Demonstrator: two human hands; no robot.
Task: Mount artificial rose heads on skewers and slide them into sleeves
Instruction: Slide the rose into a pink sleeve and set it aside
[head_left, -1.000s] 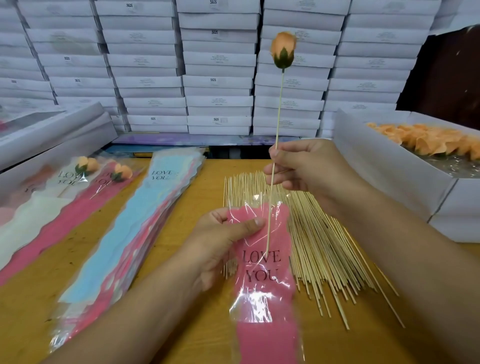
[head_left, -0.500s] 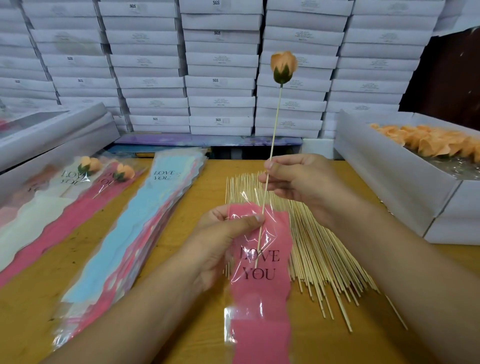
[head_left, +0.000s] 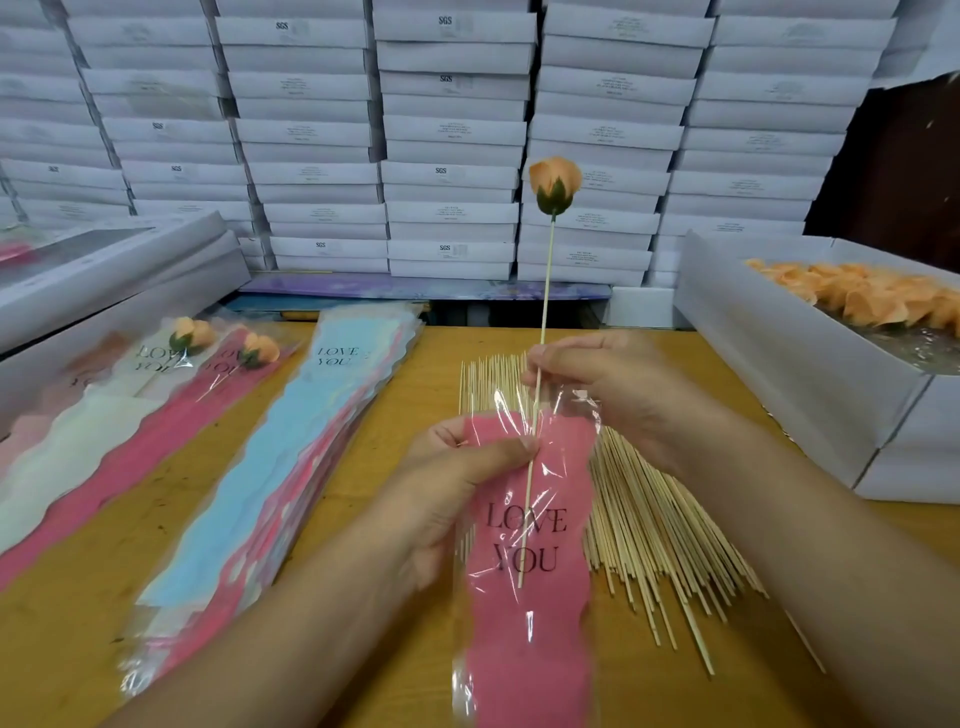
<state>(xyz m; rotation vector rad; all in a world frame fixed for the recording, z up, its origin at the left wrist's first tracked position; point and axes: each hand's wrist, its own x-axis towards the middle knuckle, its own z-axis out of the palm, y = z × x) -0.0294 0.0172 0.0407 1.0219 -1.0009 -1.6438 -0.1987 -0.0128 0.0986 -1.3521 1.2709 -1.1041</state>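
1. Currently the sleeving step is running: the skewer (head_left: 540, 364) with its peach rose head (head_left: 554, 184) on top is going tip-first into the mouth of a pink sleeve (head_left: 530, 545) printed "LOVE YOU".
2. The right hand (head_left: 613, 384) is pinching the skewer shaft partway up, fingers curled round it, just above the sleeve mouth. The rose head is standing well above this hand, upright, slightly tilted right.
3. The left hand (head_left: 457, 483) is gripping the sleeve's upper left edge, thumb pressing on the front film right beside the shaft.
4. The skewer's lower tip is showing through the clear film near the printed lettering, so the stick is lying only partly inside; the rose head is well clear of the opening.
5. Judgement: the next move is calling for pushing the shaft further down while the left hand is keeping the mouth open, until the head is seating in the top. The pointed tip could be snagging or piercing the film.
6. Surroundings: loose skewers (head_left: 649, 530) are lying fanned on the wooden surface (head_left: 363, 649) under and right of the sleeve; a stack of empty sleeves (head_left: 291, 467) is lying to the left; two finished roses (head_left: 223, 343) are lying far left; a box of rose heads (head_left: 857, 296) is sitting far right.
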